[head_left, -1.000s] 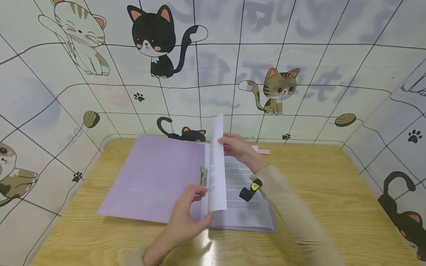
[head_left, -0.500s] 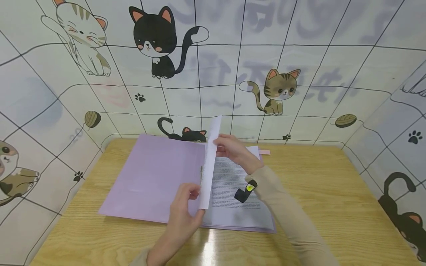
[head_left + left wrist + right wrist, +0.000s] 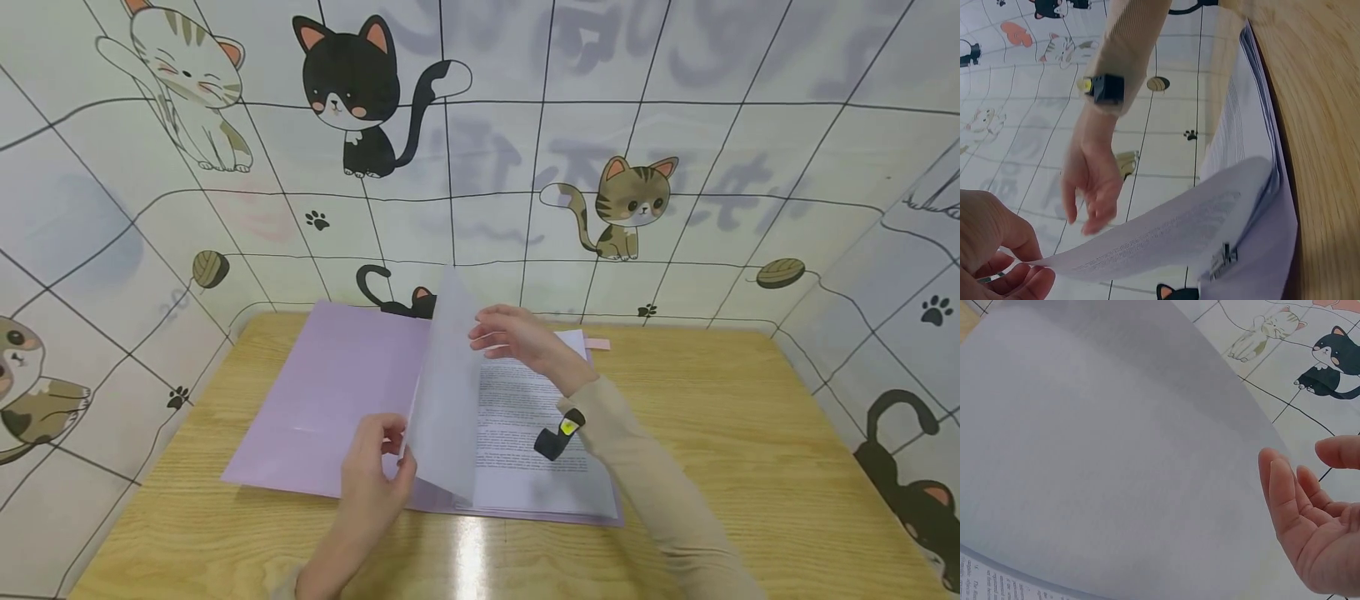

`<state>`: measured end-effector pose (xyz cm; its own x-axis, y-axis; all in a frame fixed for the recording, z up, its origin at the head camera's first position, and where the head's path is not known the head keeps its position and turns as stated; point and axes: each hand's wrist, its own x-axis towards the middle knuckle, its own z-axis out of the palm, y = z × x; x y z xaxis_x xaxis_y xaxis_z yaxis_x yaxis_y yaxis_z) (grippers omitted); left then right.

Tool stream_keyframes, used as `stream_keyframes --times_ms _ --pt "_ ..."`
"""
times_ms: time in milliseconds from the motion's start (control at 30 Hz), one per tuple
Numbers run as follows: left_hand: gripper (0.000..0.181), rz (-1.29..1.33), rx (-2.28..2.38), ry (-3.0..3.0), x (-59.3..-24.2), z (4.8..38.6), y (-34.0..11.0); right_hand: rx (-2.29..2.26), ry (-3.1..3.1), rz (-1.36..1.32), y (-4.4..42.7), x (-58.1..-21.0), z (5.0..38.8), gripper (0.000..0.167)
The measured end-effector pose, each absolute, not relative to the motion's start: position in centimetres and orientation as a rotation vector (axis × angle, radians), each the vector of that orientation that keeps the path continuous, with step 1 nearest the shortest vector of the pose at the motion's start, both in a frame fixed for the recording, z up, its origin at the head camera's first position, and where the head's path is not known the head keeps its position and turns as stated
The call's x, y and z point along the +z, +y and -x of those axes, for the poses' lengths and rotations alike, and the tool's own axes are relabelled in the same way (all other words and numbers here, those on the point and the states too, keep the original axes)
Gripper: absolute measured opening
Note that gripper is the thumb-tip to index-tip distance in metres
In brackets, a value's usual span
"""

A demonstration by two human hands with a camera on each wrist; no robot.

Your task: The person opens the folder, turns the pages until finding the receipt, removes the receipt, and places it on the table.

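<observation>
One loose white sheet [image 3: 444, 408], thin, smooth and bowed, stands raised between two separated hands: the left hand [image 3: 370, 477] pinches its free edge between thumb and fingers; the right hand [image 3: 517, 337], fingers relaxed and gripping nothing, hangs just beside its far part, contact hard to judge. Beneath: an open lilac folder [image 3: 341, 392], flat and faintly glossy, with a metal clip [image 3: 1224, 261] at its spine; printed pages [image 3: 525, 417], stacked, right half. Support: a wood-grained table [image 3: 750, 467].
</observation>
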<state>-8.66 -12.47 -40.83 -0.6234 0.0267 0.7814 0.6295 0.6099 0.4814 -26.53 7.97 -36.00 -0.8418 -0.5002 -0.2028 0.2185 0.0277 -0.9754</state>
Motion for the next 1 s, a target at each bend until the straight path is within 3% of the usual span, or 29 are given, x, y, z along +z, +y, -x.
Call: stream_keyframes --times_ms 333,500,667,1000 --pt "0.045 0.312 -0.965 -2.178 -42.1 8.6 -15.8 -1.808 1.886 0.228 10.3 -37.2 26.9 0.036" --pt "0.053 0.273 -0.912 -2.234 -43.2 8.8 -17.2 -1.815 1.918 0.192 11.5 -38.2 27.4 0.029" --pt "0.062 0.262 -0.863 -2.295 -44.4 9.1 -18.4 -1.831 1.958 0.132 12.9 -39.5 27.8 0.034" --pt "0.034 0.126 -0.924 -2.506 -46.0 9.2 -19.5 -1.801 2.055 0.009 15.2 -41.5 28.7 0.048"
